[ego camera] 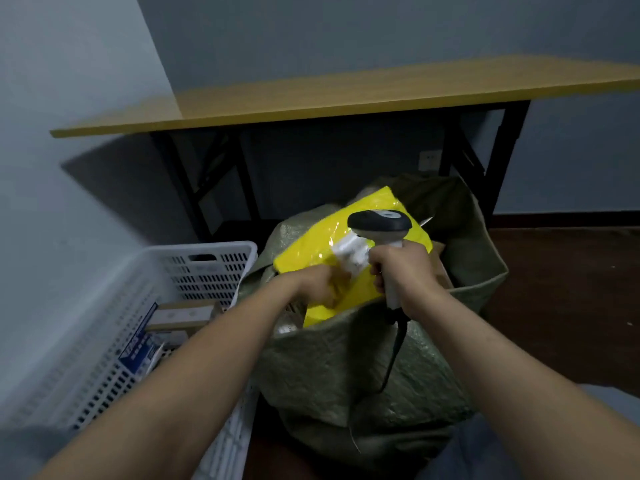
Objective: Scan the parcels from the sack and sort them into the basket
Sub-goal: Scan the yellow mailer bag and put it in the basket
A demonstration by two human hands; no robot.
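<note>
Yellow parcel (311,252) sits at the mouth of the sack (346,362), tilted, far corner up, near edge low against the sack's front lip. It is glossy plastic, with a white label (349,252) around mid-face. The print is too blurred to read.

Your left grip (318,285) is on the parcel's near-left edge, fingers curled onto the yellow plastic and holding it. Motion blur hides exactly how the fingers lie.

Your right grip (403,268) is wrapped tight round the handle of the scanner (379,221). The scanner's black-topped head is just above the label, over the parcel's upper half. I can't tell whether it touches the parcel. Its cable (394,355) drops from the handle base down the front of the sack.

The sack is green woven, standing open on the floor (571,289), with its sides slumped. A brown carton (440,252) shows inside it, behind your right grip. Another item shows under your left wrist, too blurred to identify.

The white slotted basket (194,249) is just left of the sack, and the two look to be touching. It holds a blue-and-white box (138,348) and a tan carton (183,315) beyond that.

Behind it all is the bench (346,95), with a yellow-wood top on black folding legs (242,174), standing against the grey wall. A wall socket (429,160) shows under the bench, right of centre. The floor is dark wood.
</note>
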